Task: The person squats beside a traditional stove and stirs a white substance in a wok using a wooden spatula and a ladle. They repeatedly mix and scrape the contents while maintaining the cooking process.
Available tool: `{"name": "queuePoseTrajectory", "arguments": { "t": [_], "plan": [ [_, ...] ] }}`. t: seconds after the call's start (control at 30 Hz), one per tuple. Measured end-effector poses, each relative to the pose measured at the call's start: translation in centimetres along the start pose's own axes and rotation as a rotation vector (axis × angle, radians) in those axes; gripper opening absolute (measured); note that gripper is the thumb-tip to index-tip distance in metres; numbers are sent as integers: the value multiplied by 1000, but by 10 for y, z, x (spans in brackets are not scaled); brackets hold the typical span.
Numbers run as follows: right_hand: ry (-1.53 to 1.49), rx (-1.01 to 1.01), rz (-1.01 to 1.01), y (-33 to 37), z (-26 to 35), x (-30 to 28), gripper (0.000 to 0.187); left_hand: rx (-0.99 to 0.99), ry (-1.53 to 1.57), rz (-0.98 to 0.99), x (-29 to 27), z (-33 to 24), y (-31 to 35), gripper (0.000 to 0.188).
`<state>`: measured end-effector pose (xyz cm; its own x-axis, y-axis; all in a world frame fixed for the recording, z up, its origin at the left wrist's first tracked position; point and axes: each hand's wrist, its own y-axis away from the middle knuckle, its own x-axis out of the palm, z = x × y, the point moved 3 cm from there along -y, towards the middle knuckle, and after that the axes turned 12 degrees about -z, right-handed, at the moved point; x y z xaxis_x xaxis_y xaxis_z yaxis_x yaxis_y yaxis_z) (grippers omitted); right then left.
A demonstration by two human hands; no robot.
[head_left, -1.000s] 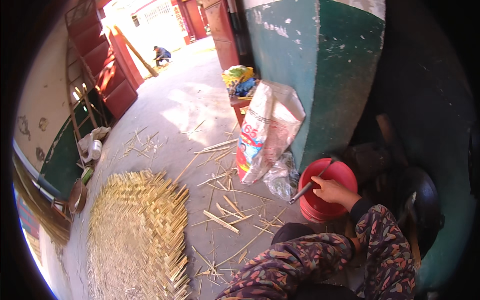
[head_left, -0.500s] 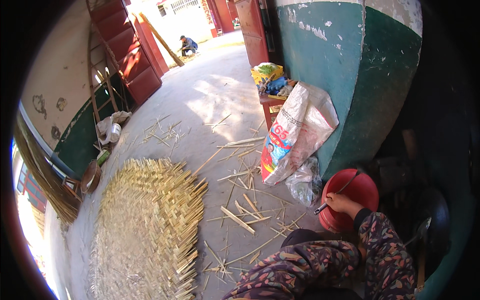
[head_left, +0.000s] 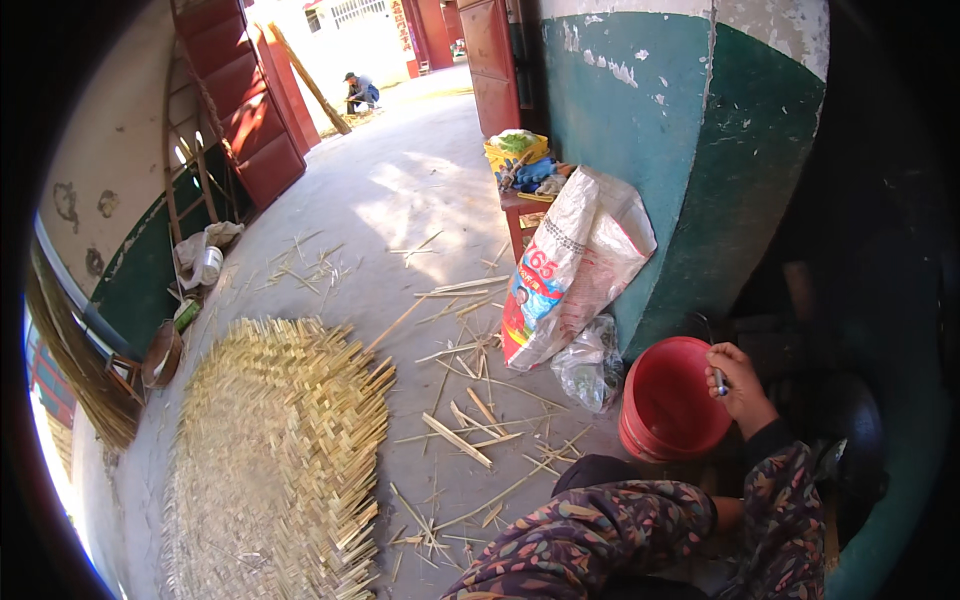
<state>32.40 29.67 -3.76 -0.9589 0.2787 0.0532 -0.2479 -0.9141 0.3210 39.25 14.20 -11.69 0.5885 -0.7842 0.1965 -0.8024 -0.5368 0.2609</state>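
My right hand (head_left: 738, 385) is closed around a long-handled utensil (head_left: 720, 382) with a metal-tipped handle. It is held just over the right rim of a red bucket (head_left: 660, 400). The utensil's far end is lost in the dark, so I cannot tell its kind. My left arm in its floral sleeve (head_left: 600, 530) crosses from the lower edge toward the right. Only a bit of my left hand at the wrist (head_left: 728, 512) shows; the fingers are hidden behind my right sleeve. Beside my right forearm sits a dark round wok (head_left: 850, 460) in shadow.
A large woven mat (head_left: 270, 450) of split strips covers the floor at left. Loose strips (head_left: 460, 440) lie scattered beside it. A printed woven sack (head_left: 570, 270) and a clear plastic bag (head_left: 590, 365) lean by the green wall. Through the doorway another person (head_left: 360, 92) squats.
My right hand has moved right and up, from the bucket's left side to its right rim. The utensil has swung out of the bucket with it. The whole view has shifted slightly.
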Motion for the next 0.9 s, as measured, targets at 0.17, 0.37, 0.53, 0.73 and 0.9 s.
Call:
{"name": "queuePoseTrajectory", "arguments": {
  "t": [0.17, 0.37, 0.53, 0.73, 0.9],
  "plan": [
    [-15, -290, -47, 78, 43, -39, 18, -10, 17, 26, 12, 3, -4, 29],
    [31, -672, -353, 172, 64, -76, 59, 203, -640, -106, 2, 10, -11, 31],
    [86, -447, -538, 184, 17, -153, 48, 192, -603, -221, 6, 8, -9, 35],
    [22, -326, -845, 218, -35, -202, 36, 187, -595, -270, 2, 13, -10, 40],
    [130, -293, -980, 248, -59, -244, 36, 190, -630, -216, 5, 11, -14, 41]
  ]
}}
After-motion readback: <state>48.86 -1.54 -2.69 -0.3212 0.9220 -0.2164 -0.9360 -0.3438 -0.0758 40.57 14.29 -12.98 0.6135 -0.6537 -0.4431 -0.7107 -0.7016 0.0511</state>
